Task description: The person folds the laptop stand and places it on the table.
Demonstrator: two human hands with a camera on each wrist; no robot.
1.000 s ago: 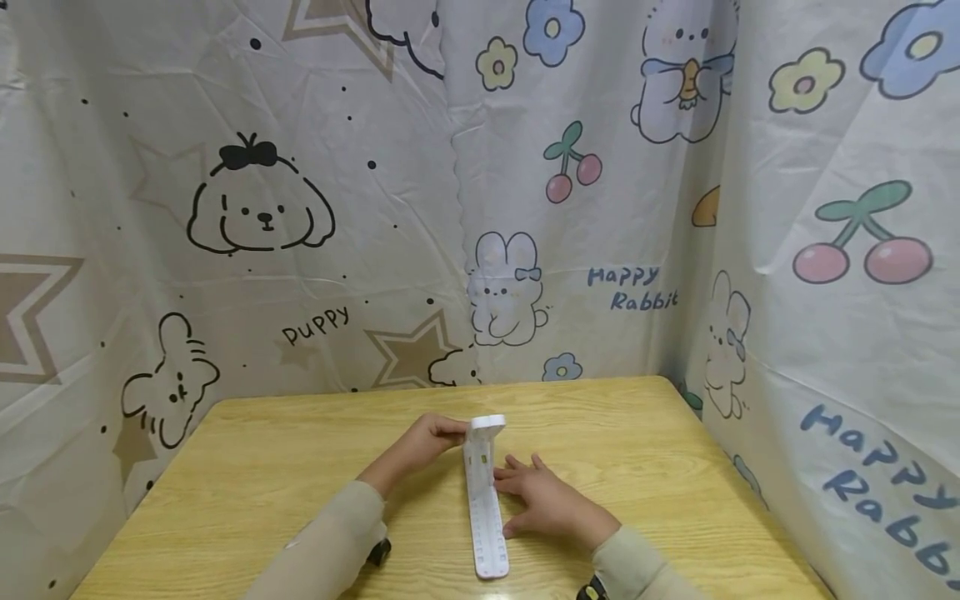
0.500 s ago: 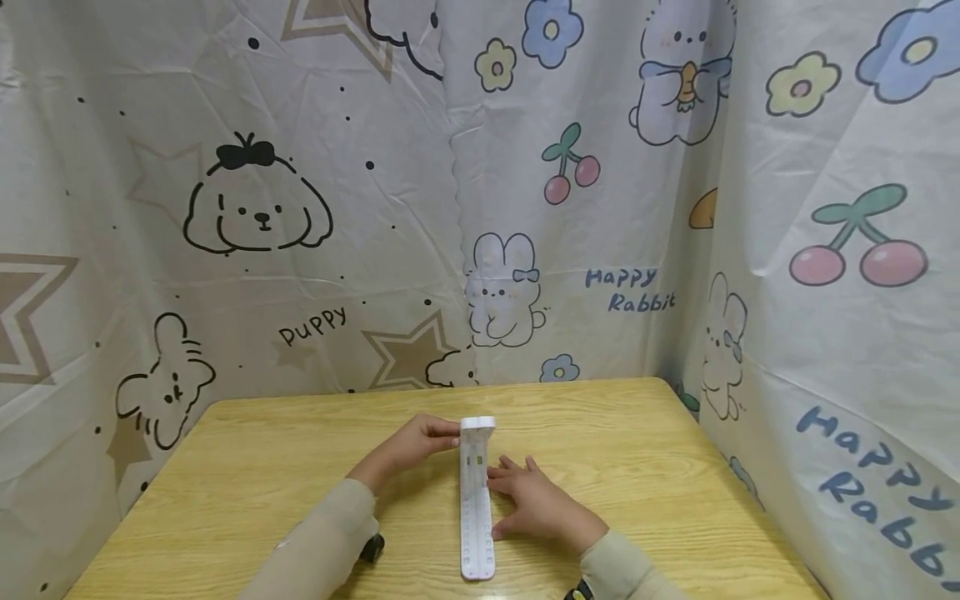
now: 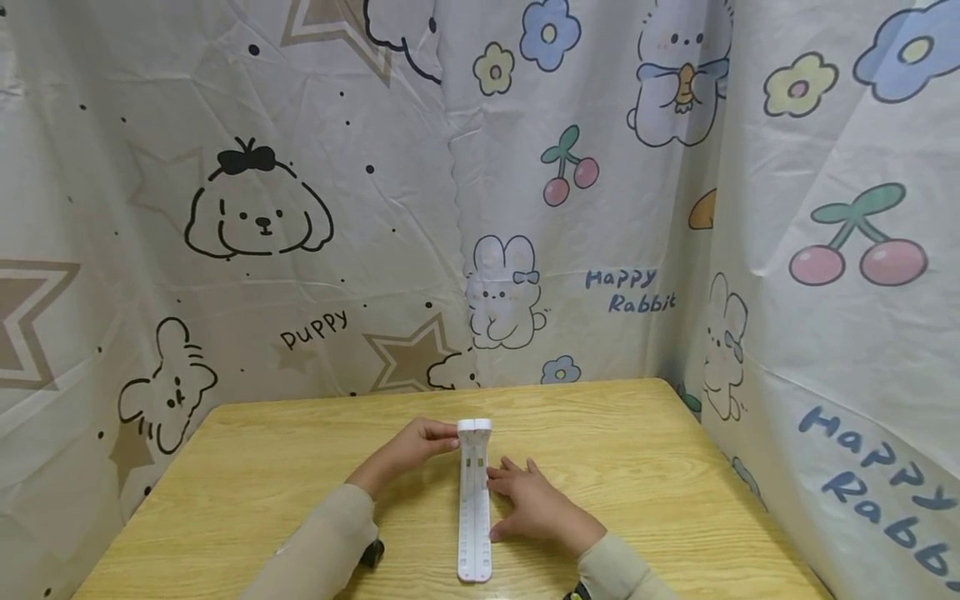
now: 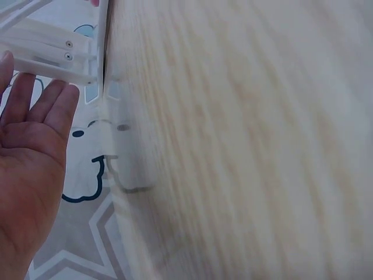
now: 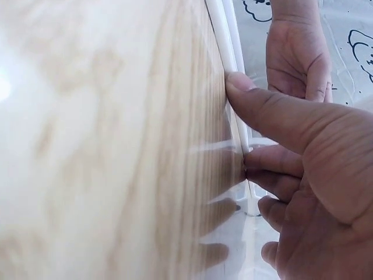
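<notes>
A white plastic folding stand [image 3: 474, 508] is on the table in front of me in the head view. Its long slotted base lies flat and points toward me, and an upright part rises at the far end. My left hand [image 3: 412, 450] pinches the upright's left edge near the top; in the left wrist view, its fingers [image 4: 58, 108] reach under a white arm of the stand [image 4: 46, 52] with two screws. Along the right edge of the base, my right hand [image 3: 542, 504] touches the stand with thumb and fingertips, fingers spread. In the right wrist view its thumb [image 5: 274, 111] rests against the white edge.
The wood-grain table [image 3: 637, 450] ends at a printed curtain [image 3: 360, 208] that hangs behind and along both sides. Dark straps show at both wrists, one beside the left sleeve [image 3: 330, 533].
The stand has shifted slightly left and turned to face me squarely, its centre seam showing straight. Both hands have moved a little left with it, keeping their contact.
</notes>
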